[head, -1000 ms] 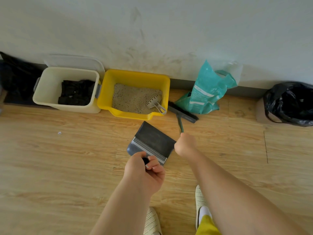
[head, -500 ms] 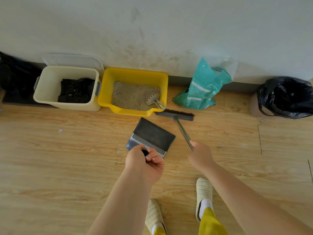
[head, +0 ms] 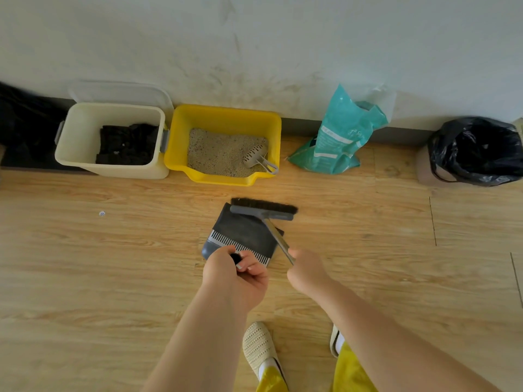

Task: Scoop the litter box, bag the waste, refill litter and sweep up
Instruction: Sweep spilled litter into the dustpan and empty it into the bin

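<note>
Two hands engaged | left hand (head: 236, 274) clamped round dustpan (head: 243, 234) handle, pan near, floor centre | right hand (head: 307, 271) clamped on brush (head: 264, 209) handle, bristles at pan's far lip | both judged light, rigid plastic; best held by handles | litter box (head: 226, 117) far.

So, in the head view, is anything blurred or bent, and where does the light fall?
Head view: the wide lens bows the skirting line and the wooden floor; the brush head looks slightly smeared; a warm bright patch lies on the floor before the yellow litter box; the black bag shows soft sheen.
</note>
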